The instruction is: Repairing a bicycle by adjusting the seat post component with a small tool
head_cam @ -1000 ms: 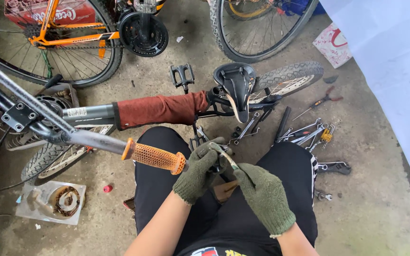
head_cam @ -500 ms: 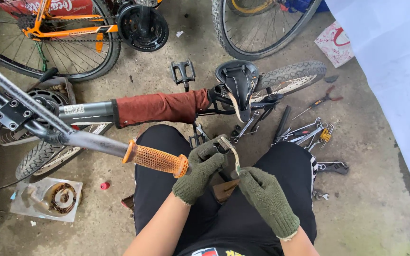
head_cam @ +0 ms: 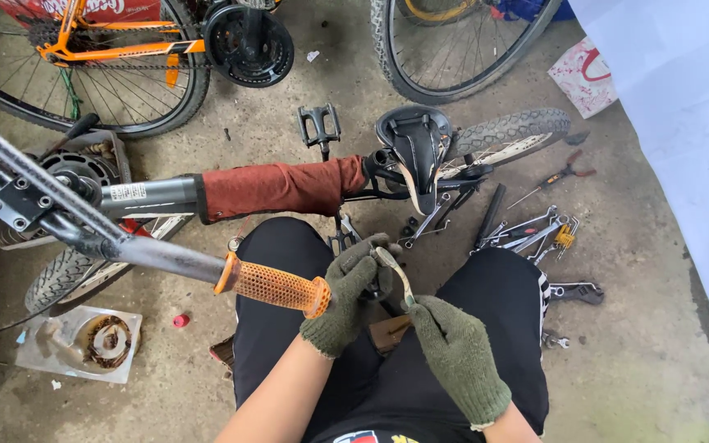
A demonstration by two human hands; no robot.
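Both my hands wear dark green knit gloves and meet over my lap. My left hand [head_cam: 348,291] grips a small dark bicycle part next to the orange handlebar grip [head_cam: 272,285]. My right hand [head_cam: 451,354] holds the lower end of a thin silver lever [head_cam: 395,269] that rises toward my left fingers. The grip sits on a dark handlebar [head_cam: 84,232] running up to the left. I sit on the concrete floor in black trousers.
A bicycle lies ahead with a rust-red padded frame tube [head_cam: 276,187], a black saddle [head_cam: 416,148] and a tyre [head_cam: 510,135]. Wrenches and pliers [head_cam: 535,230] lie at right. A pedal [head_cam: 319,125], an orange bicycle [head_cam: 116,49] and a tray of parts [head_cam: 84,344] lie around.
The view shifted slightly. My hands stayed together at the lever, my left fingers closing higher around it beside the orange grip.
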